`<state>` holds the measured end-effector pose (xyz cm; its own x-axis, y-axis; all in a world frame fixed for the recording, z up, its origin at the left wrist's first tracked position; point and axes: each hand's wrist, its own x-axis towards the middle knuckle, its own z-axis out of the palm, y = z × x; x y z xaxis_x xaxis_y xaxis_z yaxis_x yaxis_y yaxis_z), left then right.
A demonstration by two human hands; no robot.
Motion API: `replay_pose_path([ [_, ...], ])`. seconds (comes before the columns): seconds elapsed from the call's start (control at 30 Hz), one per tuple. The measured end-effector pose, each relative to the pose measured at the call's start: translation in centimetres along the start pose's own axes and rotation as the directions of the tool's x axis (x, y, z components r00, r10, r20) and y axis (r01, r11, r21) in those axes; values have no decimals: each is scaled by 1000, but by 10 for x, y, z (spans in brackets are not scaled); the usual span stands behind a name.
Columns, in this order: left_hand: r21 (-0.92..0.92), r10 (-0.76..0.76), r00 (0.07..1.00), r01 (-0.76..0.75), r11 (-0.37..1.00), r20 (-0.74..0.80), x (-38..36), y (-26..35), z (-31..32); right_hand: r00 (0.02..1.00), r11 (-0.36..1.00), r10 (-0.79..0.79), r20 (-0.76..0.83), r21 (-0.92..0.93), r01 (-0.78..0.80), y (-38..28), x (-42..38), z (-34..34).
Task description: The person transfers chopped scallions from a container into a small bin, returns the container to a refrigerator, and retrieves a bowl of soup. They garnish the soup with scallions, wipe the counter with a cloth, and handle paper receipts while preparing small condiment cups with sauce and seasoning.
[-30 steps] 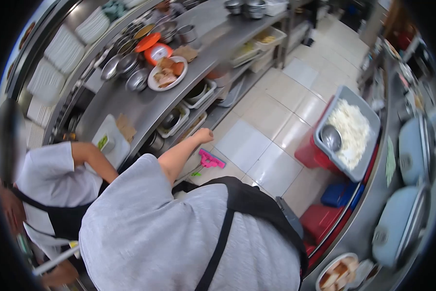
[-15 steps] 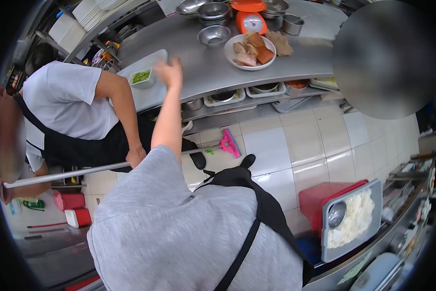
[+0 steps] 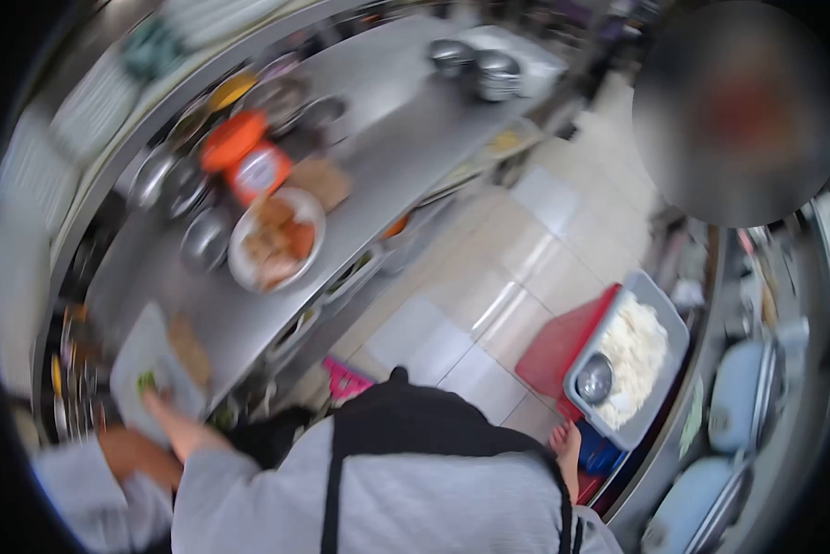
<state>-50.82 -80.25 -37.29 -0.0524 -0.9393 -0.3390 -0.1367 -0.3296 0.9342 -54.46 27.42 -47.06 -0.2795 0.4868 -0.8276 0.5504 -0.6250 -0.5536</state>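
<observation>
At the lower left, my left hand (image 3: pixel 155 403) reaches onto a pale cutting board (image 3: pixel 136 353), at the chopped greens (image 3: pixel 146 379); motion blur hides its fingers and anything they may hold. My right hand (image 3: pixel 565 438) hangs low beside the grey tub (image 3: pixel 671 342), near a blue container (image 3: pixel 598 451). Its fingers are loosely bent and apart, with nothing visible between them. White food and a metal bowl (image 3: pixel 594 378) are in the tub. Farther along the steel table (image 3: pixel 392 148), a white plate (image 3: pixel 239 265) holds pieces of meat.
An orange scale (image 3: pixel 251 174) and metal bowls (image 3: pixel 205 239) stand behind the plate. Close to my left arm is a co-worker's arm (image 3: pixel 130 454). A pink squeegee head (image 3: pixel 346 379) lies on the tiled floor (image 3: pixel 461 268). Blue-lidded containers (image 3: pixel 744 393) are at the right.
The view has turned and blurred. My left hand has come down from above the board to the greens. My right hand has come into view. Less of the co-worker shows.
</observation>
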Motion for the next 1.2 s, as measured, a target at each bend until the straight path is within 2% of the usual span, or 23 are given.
replay_pose_path([
  [0.03, 95, 14, 998, -8, 995, -55, -11, 12, 7, 993, 981, 42, 111, -191, -20, -10, 29, 6],
  [0.1, 266, 66, 987, -25, 964, -146, -25, 38, 25, 984, 856, -7, 178, -507, 97, -50, -17, 59],
  [0.17, 420, 134, 971, -39, 907, -199, -44, 67, 37, 933, 742, -11, 360, -623, 248, -81, -40, 86],
  [0.33, 620, 277, 941, -100, 778, -195, -84, 139, 62, 878, 522, -45, 477, -738, 428, -164, -66, 126],
  [0.37, 641, 298, 940, -127, 757, -166, -93, 155, 68, 859, 424, -71, 507, -764, 487, -177, -50, 126],
  [0.47, 662, 350, 937, -260, 703, -3, -124, 197, 108, 850, 464, -119, 513, -728, 504, -228, -41, 129],
  [0.53, 627, 363, 910, -403, 666, 200, -145, 222, 158, 836, 479, -164, 523, -699, 531, -255, -29, 129],
  [0.6, 551, 363, 847, -529, 645, 388, -169, 230, 226, 809, 468, -178, 560, -675, 570, -283, -10, 127],
  [0.67, 505, 469, 746, -666, 549, 473, -202, 219, 297, 814, 470, -214, 541, -673, 571, -309, 6, 130],
  [0.7, 396, 419, 769, -618, 679, 483, -290, 213, 337, 738, 347, -288, 610, -652, 674, -322, 24, 133],
  [0.73, 308, 382, 738, -610, 730, 556, -325, 204, 373, 650, 214, -345, 677, -617, 757, -333, 37, 138],
  [0.77, 130, 401, 539, -701, 702, 741, -309, 188, 409, 617, 159, -391, 683, -610, 776, -352, 34, 149],
  [0.8, 308, 218, 572, -680, 666, 791, -415, 196, 439, 593, 160, -421, 686, -588, 793, -370, 31, 163],
  [0.83, 208, 472, 490, -822, 529, 733, -396, 166, 479, 569, 160, -452, 687, -565, 809, -387, 30, 178],
  [0.87, 228, 214, 431, -763, 604, 877, -545, 183, 493, 544, 182, -483, 686, -529, 829, -401, 31, 196],
  [0.9, 46, 217, 196, -833, 551, 956, -548, 168, 533, 519, 200, -513, 684, -492, 847, -413, 30, 215],
  [0.93, 40, 237, 189, -854, 518, 953, -558, 147, 565, 492, 222, -513, 704, -445, 868, -426, 27, 234],
  [0.97, -57, 256, 105, -830, 555, 961, -581, 128, 596, 463, 243, -513, 723, -395, 886, -439, 21, 253],
  [1.0, 34, 84, 119, -745, 666, 989, -634, 126, 615, 461, 243, -519, 720, -392, 887, -448, 21, 272],
  [1.03, 22, 59, 89, -711, 703, 994, -668, 114, 641, 411, 215, -519, 749, -352, 911, -457, 23, 291],
  [1.1, -89, -10, -125, -755, 650, 992, -719, 98, 690, 354, 122, -486, 799, -339, 933, -482, 19, 316],
  [1.13, -182, 12, -215, -793, 582, 977, -719, 75, 728, 366, 137, -486, 794, -344, 929, -490, 24, 323],
  [1.2, -303, 40, -343, -763, 571, 938, -771, 54, 774, 390, 110, -492, 778, -389, 915, -510, 33, 330],
])
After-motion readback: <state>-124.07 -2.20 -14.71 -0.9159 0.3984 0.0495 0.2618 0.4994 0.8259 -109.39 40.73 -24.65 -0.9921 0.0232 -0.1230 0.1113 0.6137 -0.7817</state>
